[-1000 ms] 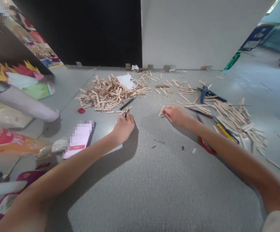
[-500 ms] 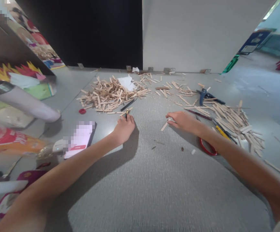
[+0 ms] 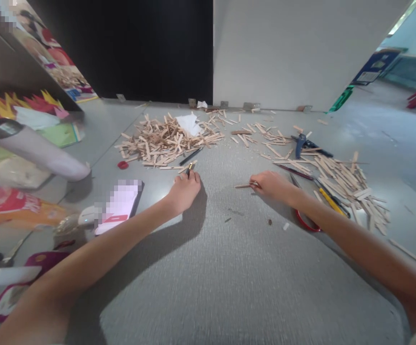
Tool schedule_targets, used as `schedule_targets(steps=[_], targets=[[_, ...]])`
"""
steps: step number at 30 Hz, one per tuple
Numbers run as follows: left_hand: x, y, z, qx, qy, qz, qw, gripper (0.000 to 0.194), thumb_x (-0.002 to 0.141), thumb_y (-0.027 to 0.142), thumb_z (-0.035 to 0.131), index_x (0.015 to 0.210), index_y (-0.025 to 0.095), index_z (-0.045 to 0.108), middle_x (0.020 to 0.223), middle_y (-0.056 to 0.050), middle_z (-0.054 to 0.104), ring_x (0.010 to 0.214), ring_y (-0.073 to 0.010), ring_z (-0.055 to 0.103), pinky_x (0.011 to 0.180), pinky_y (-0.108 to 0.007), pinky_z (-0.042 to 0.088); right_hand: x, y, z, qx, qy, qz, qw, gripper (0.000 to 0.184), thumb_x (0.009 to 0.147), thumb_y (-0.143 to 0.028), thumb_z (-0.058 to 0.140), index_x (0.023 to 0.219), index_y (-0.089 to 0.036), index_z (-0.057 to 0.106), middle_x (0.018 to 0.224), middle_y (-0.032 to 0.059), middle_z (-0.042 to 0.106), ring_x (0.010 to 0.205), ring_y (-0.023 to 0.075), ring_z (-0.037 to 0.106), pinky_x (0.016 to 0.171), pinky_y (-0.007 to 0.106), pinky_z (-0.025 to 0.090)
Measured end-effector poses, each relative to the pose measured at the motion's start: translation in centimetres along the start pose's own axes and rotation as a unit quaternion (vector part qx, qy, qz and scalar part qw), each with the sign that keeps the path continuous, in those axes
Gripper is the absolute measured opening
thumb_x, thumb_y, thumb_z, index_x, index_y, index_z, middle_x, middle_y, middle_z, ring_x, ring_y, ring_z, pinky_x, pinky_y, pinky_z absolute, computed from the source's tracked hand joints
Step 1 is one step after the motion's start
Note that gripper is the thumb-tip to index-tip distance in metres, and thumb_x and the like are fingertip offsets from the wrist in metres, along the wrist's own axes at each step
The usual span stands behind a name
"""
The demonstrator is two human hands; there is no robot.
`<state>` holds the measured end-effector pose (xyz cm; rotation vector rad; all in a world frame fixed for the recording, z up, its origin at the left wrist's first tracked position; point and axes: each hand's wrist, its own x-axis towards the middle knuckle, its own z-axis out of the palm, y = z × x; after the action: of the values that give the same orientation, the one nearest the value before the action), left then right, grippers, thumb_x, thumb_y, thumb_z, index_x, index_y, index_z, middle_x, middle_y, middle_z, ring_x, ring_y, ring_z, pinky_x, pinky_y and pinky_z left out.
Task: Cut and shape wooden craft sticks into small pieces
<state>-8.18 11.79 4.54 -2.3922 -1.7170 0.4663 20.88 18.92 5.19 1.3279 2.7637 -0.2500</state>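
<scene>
My left hand (image 3: 183,190) rests on the grey floor, fingers closed round a small black and yellow cutter (image 3: 188,168) whose tip points away from me. My right hand (image 3: 272,184) pinches one thin wooden stick (image 3: 244,185) that juts out to the left just above the floor. A large heap of wooden sticks (image 3: 164,140) lies beyond my left hand. A second heap of sticks (image 3: 340,175) spreads to the right of my right hand.
A phone (image 3: 119,203) lies left of my left forearm. A black pen (image 3: 190,155), a red cap (image 3: 123,165), a blue glue gun (image 3: 301,143), pencils (image 3: 331,201) and red-handled scissors (image 3: 303,220) lie about. Tubes, bags and printed boards crowd the left side.
My right hand drew back from the right-hand heap toward the middle of the floor, first with the stick lying flat, now with it lifted and pointing left. The left hand stayed put.
</scene>
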Motion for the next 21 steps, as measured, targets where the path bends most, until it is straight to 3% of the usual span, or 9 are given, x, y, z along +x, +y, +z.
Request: schedule_targets(steps=[4, 7, 11, 14, 17, 21], targets=[[-0.2, 0.1, -0.2, 0.006, 0.004, -0.001, 1.0, 0.065, 0.084, -0.007, 0.067, 0.148, -0.003, 0.057, 0.141, -0.04, 0.064, 0.121, -0.0445, 0.073, 0.089, -0.048, 0.064, -0.7, -1.6, -0.3, 0.04, 0.0, -0.004, 0.999, 0.017, 0.094, -0.009, 0.065, 0.09, -0.02, 0.078, 0.075, 0.006, 0.075, 0.074, 0.0216, 0.071, 0.069, 0.03, 0.044], [-0.3, 0.1, -0.2, 0.013, 0.004, -0.001, 1.0, 0.064, 0.085, -0.007, 0.063, 0.148, -0.003, 0.057, 0.139, -0.038, 0.065, 0.12, -0.0433, 0.074, 0.089, -0.047, 0.064, -2.1, -3.7, -0.5, 0.091, -0.011, -0.035, 0.995, 0.012, 0.095, -0.018, 0.069, 0.103, -0.021, 0.077, 0.071, 0.0014, 0.072, 0.067, 0.02, 0.069, 0.066, 0.029, 0.045], [-0.2, 0.2, -0.1, 0.022, 0.001, -0.001, 1.0, 0.066, 0.084, -0.007, 0.061, 0.149, -0.003, 0.056, 0.142, -0.038, 0.064, 0.123, -0.0442, 0.072, 0.09, -0.048, 0.064, -3.3, -5.2, -0.6, 0.141, 0.033, -0.055, 0.988, 0.023, 0.11, -0.026, 0.049, 0.121, -0.017, 0.067, 0.096, 0.0102, 0.076, 0.082, 0.0228, 0.071, 0.074, 0.032, 0.05], [-0.2, 0.2, -0.2, 0.024, 0.002, 0.002, 1.0, 0.065, 0.084, -0.008, 0.061, 0.148, -0.004, 0.056, 0.14, -0.038, 0.065, 0.118, -0.0428, 0.074, 0.09, -0.047, 0.064, -2.8, -4.7, -0.4, 0.157, 0.073, -0.064, 0.983, 0.025, 0.111, -0.023, 0.045, 0.111, -0.018, 0.07, 0.113, 0.016, 0.074, 0.097, 0.0251, 0.071, 0.086, 0.036, 0.052], [-0.2, 0.1, -0.2, 0.024, 0.006, 0.006, 1.0, 0.061, 0.084, -0.009, 0.059, 0.145, -0.006, 0.058, 0.135, -0.038, 0.067, 0.116, -0.0422, 0.075, 0.088, -0.045, 0.064, -1.9, -4.1, 0.6, 0.163, 0.093, -0.075, 0.979, 0.018, 0.104, -0.016, 0.059, 0.105, -0.018, 0.077, 0.106, 0.0133, 0.077, 0.095, 0.0254, 0.072, 0.089, 0.038, 0.054], [-0.2, -0.1, 0.0, 0.021, 0.013, 0.011, 1.0, 0.061, 0.084, -0.009, 0.061, 0.145, -0.005, 0.059, 0.137, -0.037, 0.067, 0.116, -0.0422, 0.074, 0.088, -0.045, 0.064, -1.0, -4.5, 2.7, 0.162, 0.109, -0.09, 0.977, 0.022, 0.102, -0.009, 0.061, 0.102, -0.018, 0.081, 0.097, 0.0112, 0.079, 0.093, 0.0255, 0.073, 0.089, 0.038, 0.055]])
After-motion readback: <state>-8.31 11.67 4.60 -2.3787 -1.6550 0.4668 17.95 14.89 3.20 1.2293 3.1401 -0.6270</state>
